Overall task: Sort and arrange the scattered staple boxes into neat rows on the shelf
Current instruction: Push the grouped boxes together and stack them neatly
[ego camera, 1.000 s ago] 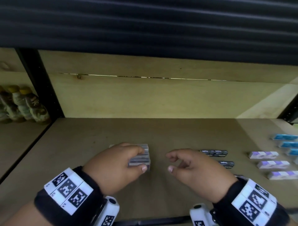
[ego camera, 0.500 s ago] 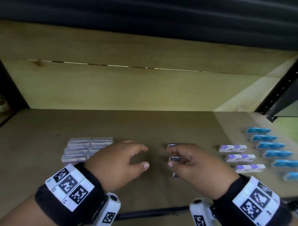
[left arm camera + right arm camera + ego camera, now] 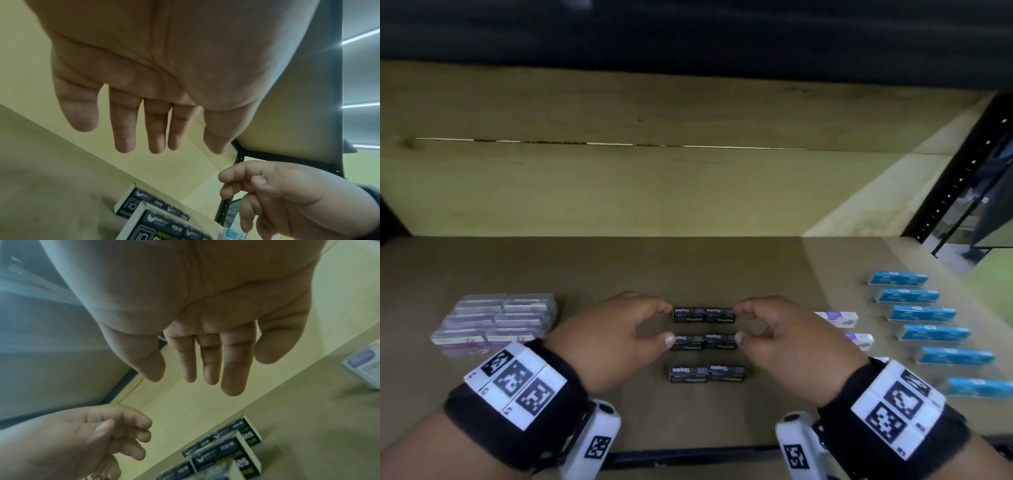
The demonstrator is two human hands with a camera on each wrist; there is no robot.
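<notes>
Three short rows of black staple boxes lie mid-shelf: back row (image 3: 703, 315), middle row (image 3: 703, 342), front row (image 3: 707, 373), two boxes each. My left hand (image 3: 667, 324) is at the left ends of the back and middle rows, with forefinger and thumb tips touching them. My right hand (image 3: 738, 323) mirrors it at the right ends. Neither hand holds a box. In the left wrist view the fingers (image 3: 125, 126) hang straight above the black boxes (image 3: 152, 216). The right wrist view shows the same over the black boxes (image 3: 222, 451).
A tidy block of pale grey boxes (image 3: 493, 322) sits at the left. White-and-purple boxes (image 3: 835, 317) and a column of blue boxes (image 3: 928, 332) lie to the right. The wooden back wall (image 3: 619, 192), a black upright (image 3: 955, 178) and the front rail (image 3: 688, 457) bound the shelf (image 3: 585, 267).
My left hand let go of the grey block and moved right. Both hands now bracket the black boxes, which stand in aligned rows. My view has swung to the right.
</notes>
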